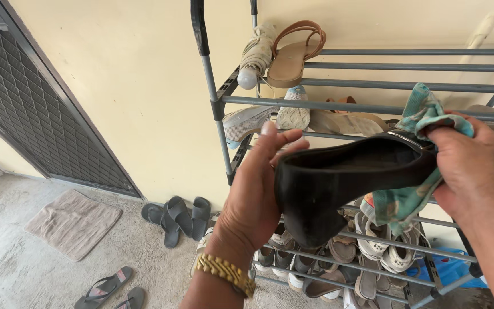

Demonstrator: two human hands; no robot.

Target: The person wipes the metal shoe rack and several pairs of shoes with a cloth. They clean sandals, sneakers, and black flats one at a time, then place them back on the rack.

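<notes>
My left hand (257, 191), with a gold bracelet at the wrist, grips the heel end of a black shoe (338, 183) held sideways in front of the rack. My right hand (474, 169) presses a teal patterned cloth (413, 166) against the shoe's toe end. Both hands hold the shoe up in the air, at the height of the rack's second shelf.
A grey metal shoe rack (373, 102) stands against the cream wall, holding a tan sandal (293, 54), a folded umbrella (257, 54), sneakers and several sandals lower down. On the floor lie grey slides (178, 216), flip-flops (105, 288) and a beige mat (72, 223). A mesh door (35, 109) is at left.
</notes>
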